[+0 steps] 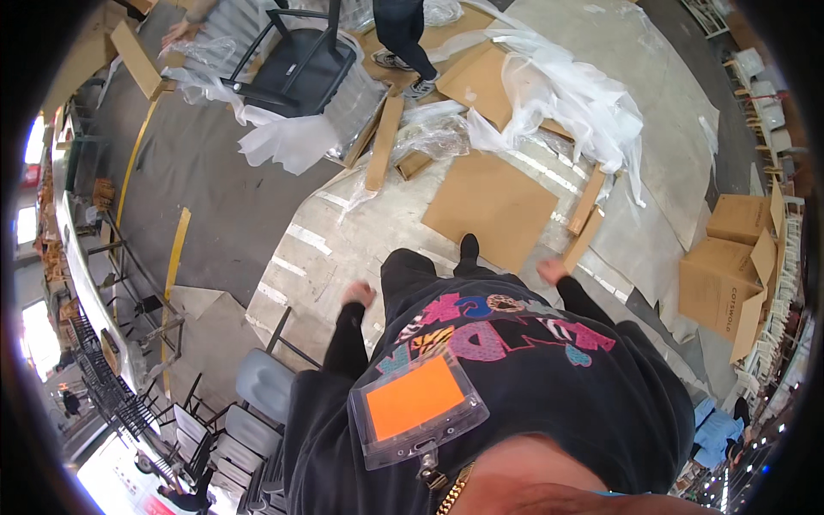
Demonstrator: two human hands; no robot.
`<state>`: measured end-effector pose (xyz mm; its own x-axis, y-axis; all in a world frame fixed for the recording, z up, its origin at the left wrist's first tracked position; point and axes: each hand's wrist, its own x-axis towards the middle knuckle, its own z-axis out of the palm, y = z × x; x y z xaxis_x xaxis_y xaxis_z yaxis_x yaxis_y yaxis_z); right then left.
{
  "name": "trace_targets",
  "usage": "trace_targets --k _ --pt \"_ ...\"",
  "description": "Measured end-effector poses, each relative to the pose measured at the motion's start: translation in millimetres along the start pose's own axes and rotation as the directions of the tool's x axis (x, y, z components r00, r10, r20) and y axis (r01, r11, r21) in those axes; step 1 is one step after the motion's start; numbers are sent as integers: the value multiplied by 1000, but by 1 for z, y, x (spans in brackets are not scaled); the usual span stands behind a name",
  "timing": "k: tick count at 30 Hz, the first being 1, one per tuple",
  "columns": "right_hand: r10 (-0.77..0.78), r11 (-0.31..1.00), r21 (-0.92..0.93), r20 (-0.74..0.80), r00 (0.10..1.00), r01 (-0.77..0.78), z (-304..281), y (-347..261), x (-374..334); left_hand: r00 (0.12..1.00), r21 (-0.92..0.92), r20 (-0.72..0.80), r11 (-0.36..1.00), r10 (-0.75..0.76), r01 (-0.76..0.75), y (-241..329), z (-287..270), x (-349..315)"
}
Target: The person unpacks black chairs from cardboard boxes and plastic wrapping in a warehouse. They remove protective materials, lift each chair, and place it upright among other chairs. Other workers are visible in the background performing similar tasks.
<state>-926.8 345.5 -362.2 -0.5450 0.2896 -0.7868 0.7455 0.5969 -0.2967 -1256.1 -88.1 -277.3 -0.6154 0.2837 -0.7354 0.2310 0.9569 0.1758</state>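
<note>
Where the cardboard sheet (491, 209) lies: flat on the floor (343, 249), just ahead of the person's shoe, on the pale covered part and well apart from the bare dark strip at the floor's left edge.
Sheet, appearance: plain brown, roughly square, unprinted, with clean edges and no visible fold; one corner points toward the shoe.
Sheet, handling (judged): light and fairly stiff, but likely to flex or crease if lifted by one corner. The surface is dry and not slippery. It is not fragile, though the edges can dent.
Sheet, hold points (judged): two opposite edges near their middles, one hand on each; lift one edge off the floor first to get the fingers under.
Left hand (359, 294): hangs beside the left leg, above the floor and nearer the grey chair (264, 382) than the sheet. No object shows in it. Motion blur hides the grip, so I cannot tell whether it is spread or curled.
Right hand (552, 272): hangs near the sheet's closest corner and touches nothing. The grip is blurred too; I cannot tell its state.
Surroundings: clear plastic film (566, 94) heaped beyond the sheet, narrow cardboard strips (384, 142), brown boxes (721, 275) toward the floor's right edge, and a black chair (296, 64) tipped in wrapping at the far left, with another person's legs (403, 34) beside it.
</note>
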Motion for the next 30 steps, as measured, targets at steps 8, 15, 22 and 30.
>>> trace_targets --k 8,15,22,30 --pt "-43 682 647 -430 902 341 -158 -205 121 985 -216 149 968 -93 124 -62 -27 -60" --pt "120 975 210 -243 963 -68 -94 -135 70 971 -477 -155 875 -180 86 -102 -137 14" --pt "186 969 184 -104 977 -165 -70 -145 84 892 -129 -448 982 66 -137 -122 -159 37" --pt "289 686 720 -403 869 106 -124 -156 103 958 87 121 958 261 -272 -133 -150 -37"
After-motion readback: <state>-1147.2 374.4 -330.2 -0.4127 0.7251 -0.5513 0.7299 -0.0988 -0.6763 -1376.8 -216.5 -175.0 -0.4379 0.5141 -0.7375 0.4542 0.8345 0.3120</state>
